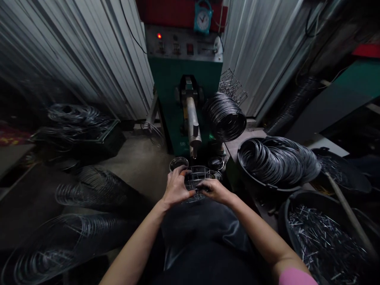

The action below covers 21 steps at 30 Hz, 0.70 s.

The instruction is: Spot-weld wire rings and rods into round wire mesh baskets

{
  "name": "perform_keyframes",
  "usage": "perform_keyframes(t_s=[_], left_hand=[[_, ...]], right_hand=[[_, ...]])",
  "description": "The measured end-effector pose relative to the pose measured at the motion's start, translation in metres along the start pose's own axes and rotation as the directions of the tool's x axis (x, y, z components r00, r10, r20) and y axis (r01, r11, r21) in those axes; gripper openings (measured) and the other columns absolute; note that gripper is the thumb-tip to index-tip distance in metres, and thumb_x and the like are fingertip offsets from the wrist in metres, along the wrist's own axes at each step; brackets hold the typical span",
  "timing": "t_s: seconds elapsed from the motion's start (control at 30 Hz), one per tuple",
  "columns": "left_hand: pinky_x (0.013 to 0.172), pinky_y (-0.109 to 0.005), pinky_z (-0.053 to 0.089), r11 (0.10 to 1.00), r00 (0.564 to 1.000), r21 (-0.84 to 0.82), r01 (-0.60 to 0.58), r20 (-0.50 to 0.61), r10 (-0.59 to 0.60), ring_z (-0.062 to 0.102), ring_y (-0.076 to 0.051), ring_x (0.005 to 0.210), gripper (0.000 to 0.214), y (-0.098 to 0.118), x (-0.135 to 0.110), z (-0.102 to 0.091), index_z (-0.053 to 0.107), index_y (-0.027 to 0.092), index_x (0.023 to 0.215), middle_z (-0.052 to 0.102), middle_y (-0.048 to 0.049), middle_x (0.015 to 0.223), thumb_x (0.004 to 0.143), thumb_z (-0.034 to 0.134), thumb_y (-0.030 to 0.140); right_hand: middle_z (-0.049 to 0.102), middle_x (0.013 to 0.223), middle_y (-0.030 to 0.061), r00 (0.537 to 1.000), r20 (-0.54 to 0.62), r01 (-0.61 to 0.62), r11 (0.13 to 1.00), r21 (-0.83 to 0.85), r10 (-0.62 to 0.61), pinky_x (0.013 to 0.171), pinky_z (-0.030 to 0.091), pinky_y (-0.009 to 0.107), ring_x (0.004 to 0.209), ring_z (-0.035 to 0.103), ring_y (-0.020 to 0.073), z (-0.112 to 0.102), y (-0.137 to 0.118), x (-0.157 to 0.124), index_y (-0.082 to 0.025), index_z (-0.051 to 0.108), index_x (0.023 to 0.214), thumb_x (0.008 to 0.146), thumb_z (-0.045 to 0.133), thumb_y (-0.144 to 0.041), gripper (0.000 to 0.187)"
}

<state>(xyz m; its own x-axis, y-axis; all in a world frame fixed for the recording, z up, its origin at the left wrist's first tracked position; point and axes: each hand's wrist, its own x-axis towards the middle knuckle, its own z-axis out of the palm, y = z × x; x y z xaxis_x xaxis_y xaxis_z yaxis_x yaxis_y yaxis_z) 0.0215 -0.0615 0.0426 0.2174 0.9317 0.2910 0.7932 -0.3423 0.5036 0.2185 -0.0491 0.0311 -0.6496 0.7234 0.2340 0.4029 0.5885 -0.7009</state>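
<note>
Grey ribbed metal walls (97, 59) slope down behind a green machine (166, 79) standing on a dull concrete floor (141, 158). The room is dim; a small red light (159, 36) glows on the machine's panel, and a blue clock (203, 19) hangs above it. A smooth, tubular metal arm (192, 118) juts forward from the machine.

Just below its tip, in front of the person's black, satiny apron (204, 237), is a round wire frame (199, 173), its thin bars crossing in an open grid. The left hand (175, 185) is clamped on the frame's left side, with orange coverings on its thumb and a finger. The right hand (216, 188) has its fingers bunched against the near right part; whether they pinch a wire, I cannot tell.

To the right of the arm hangs a thick coil of dark wire rings (222, 116). Farther right, a round black tub (264, 185) holds more rings, overlapping in curved rows, and a bucket (284, 217) brims with short, straight, glinting metal rods (323, 241). A wooden handle (352, 215) slants across the bucket. On the left, tangled wire loops (74, 114) fill a green bin (114, 136).
</note>
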Motion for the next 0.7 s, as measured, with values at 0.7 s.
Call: perform_keyframes(t_s=[0.7], left_hand=[[0.099,-0.045,0.039,0.984,0.996,-0.157,0.083,-0.031,-0.089,0.048,-0.029,0.117,0.058,-0.036,0.050,0.007,0.056,0.019,0.107,0.050,-0.0106,0.124,0.053,0.074,0.029]], right_hand=[[0.066,0.086,0.0073,0.999,-0.041,0.024,0.973,-0.228,-0.034,0.070,0.050,0.026,0.078,0.064,0.0176,-0.013,0.016,0.053,-0.016,0.066,0.089,0.078,0.056,-0.005,0.019]])
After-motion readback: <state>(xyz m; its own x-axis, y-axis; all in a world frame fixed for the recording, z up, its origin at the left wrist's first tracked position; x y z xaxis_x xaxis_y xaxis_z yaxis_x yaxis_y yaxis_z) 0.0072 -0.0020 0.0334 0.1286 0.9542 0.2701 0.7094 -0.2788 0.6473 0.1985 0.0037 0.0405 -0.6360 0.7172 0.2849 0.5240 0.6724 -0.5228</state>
